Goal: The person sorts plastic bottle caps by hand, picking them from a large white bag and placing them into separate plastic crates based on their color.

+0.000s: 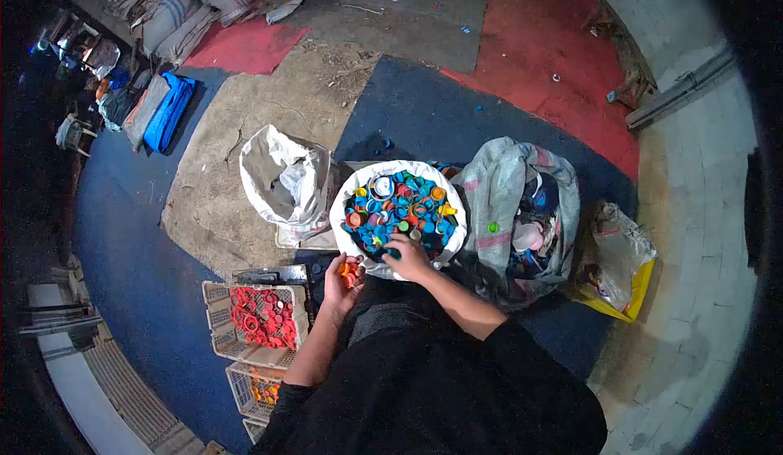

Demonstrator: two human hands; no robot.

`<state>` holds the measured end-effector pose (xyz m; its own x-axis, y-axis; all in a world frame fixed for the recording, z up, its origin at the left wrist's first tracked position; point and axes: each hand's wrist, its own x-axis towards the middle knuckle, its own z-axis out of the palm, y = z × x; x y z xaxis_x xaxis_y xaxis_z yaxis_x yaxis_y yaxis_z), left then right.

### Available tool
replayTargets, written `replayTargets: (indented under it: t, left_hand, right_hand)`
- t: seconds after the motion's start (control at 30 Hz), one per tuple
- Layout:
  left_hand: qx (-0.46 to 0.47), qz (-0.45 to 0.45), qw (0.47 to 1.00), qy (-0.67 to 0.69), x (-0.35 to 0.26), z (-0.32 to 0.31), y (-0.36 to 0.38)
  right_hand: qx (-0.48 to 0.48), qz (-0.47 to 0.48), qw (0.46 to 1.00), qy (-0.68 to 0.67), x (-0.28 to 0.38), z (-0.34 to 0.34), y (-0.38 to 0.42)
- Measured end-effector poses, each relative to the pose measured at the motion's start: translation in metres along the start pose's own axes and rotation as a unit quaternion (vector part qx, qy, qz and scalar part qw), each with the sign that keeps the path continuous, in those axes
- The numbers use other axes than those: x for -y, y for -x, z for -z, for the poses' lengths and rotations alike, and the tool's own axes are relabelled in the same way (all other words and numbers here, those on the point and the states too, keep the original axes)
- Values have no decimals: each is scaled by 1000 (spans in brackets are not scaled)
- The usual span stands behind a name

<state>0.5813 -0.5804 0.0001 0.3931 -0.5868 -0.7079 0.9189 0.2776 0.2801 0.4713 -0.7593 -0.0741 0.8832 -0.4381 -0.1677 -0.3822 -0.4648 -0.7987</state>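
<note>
Black shirt: nearest the camera, filling the bottom of the view
Left grip: cupped around a small pile of orange caps, beside the near left of the sack rim
Spill risk: the pile looks loose and the fingers do not cover it; a tilt, or one cap too many, could drop some
Right grip: fingers bent down at the near edge of the cap heap; whether they pinch a cap, I cannot tell
Mix-up risk: colours lie jumbled, so hasty fingers could lift a wrong one
Crates: upper crate with red caps, lower crate with orange and yellow ones; standing so close that a stray cap could land among another colour
Mixed caps: inside the sack, heaped; mostly blue, dotted with orange, red, yellow and green; round, shallow, facing every way
Sack rim: white, wide open; a leaning forearm could press it down and let caps slide out
Side sacks: white sack on the left; grey sack on the right, holding mixed scraps
Far floor: blue, red and grey patches; stuffed sacks at the far left
</note>
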Motion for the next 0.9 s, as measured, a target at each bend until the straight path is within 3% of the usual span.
replayTargets:
  t: [0.2, 0.3, 0.43, 0.53, 0.67, 0.8, 0.83, 0.9]
  left_hand:
    - [-14, 17, 1000, -20, 0, 21, 4]
    - [-6, 40, 998, -56, 0, 19, 7]
    - [-40, 3, 997, -64, 1, -4, 16]
    - [-3, 23, 997, -71, -4, 4, 16]
    - [-1, 25, 998, -49, -4, 16, 15]
    - [25, 3, 1000, -15, -6, 22, 20]
    - [28, -5, 1000, -4, -5, 21, 19]
    - [18, -1, 1000, -1, -5, 14, 17]
  right_hand:
    - [-131, 59, 990, 1, 6, 31, -43]
    - [-60, 150, 982, 97, 15, 36, -70]
    - [-14, 94, 969, 227, 7, 26, -85]
    - [25, 103, 950, 295, -4, 23, -88]
    - [-40, 133, 949, 285, -1, 33, -74]
    - [-65, 24, 996, -48, 7, 47, -59]
    - [-92, 65, 989, -94, 2, 47, -56]
    - [-55, -10, 954, -295, 2, 52, -43]
